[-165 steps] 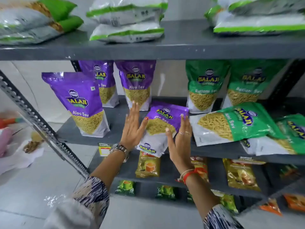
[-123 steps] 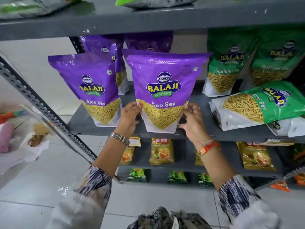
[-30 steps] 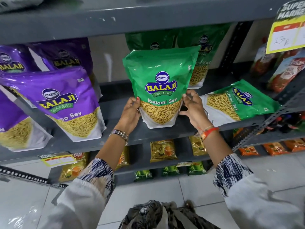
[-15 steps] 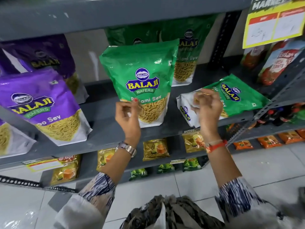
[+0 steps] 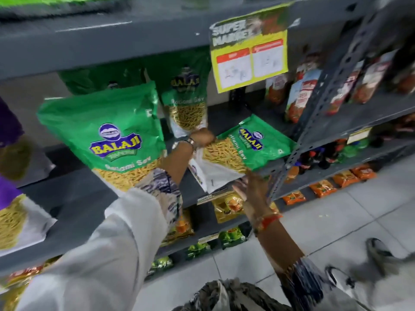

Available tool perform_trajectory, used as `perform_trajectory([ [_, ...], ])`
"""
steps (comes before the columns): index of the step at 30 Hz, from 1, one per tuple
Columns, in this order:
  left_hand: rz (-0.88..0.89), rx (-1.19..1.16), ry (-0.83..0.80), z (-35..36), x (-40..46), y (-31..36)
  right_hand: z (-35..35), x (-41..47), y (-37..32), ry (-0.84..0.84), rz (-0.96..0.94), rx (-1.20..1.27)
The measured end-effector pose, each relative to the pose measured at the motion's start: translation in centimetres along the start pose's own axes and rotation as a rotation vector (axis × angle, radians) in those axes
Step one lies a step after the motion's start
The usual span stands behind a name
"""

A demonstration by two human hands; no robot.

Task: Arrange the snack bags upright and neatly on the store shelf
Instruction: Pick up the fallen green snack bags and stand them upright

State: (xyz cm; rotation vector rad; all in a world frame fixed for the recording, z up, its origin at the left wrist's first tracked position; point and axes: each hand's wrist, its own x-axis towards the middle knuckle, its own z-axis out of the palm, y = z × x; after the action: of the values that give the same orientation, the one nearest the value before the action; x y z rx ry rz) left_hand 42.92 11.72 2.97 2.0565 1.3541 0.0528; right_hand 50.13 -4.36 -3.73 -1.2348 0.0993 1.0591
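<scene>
A green Balaji Ratlami Sev bag [image 5: 258, 149] lies flat on the grey middle shelf [image 5: 89, 198], its white base towards me. My left hand [image 5: 202, 136] is closed on that bag's far left edge. My right hand [image 5: 253, 187] is at its near edge with fingers spread, touching the underside. To the left a second green bag [image 5: 105, 135] stands upright, tilted slightly. A third green bag [image 5: 186, 108] stands upright behind, against the back wall. The picture is blurred by motion.
Purple Aloo Sev bags [image 5: 11, 209] stand at the far left. A yellow price card [image 5: 249, 57] hangs from the shelf above. A perforated grey post [image 5: 314, 122] rises right of the lying bag, with red packets [image 5: 301, 95] beyond. Yellow packets [image 5: 226, 207] fill the lower shelf.
Both hands left the upright green bag and moved right to the lying one. My left hand now reaches across to its far edge, and my view has swung right.
</scene>
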Motion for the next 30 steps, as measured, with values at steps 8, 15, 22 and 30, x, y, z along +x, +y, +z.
perform_trajectory([
  [8,-0.07,-0.45,-0.036,1.0,0.1,-0.4,-1.0,0.8,-1.2,-0.028,0.018,0.081],
  [15,-0.221,-1.056,-0.093,3.6,-2.6,-3.0,-3.0,0.5,-3.1,-0.161,0.023,0.176],
  [22,-0.105,-1.26,0.094,4.0,-8.0,-2.9,-3.5,-1.3,-4.7,-0.237,-0.04,0.035],
  [30,-0.004,-1.34,0.167,5.2,-11.3,-3.6,-3.8,-1.9,-5.2,-0.258,-0.155,-0.045],
])
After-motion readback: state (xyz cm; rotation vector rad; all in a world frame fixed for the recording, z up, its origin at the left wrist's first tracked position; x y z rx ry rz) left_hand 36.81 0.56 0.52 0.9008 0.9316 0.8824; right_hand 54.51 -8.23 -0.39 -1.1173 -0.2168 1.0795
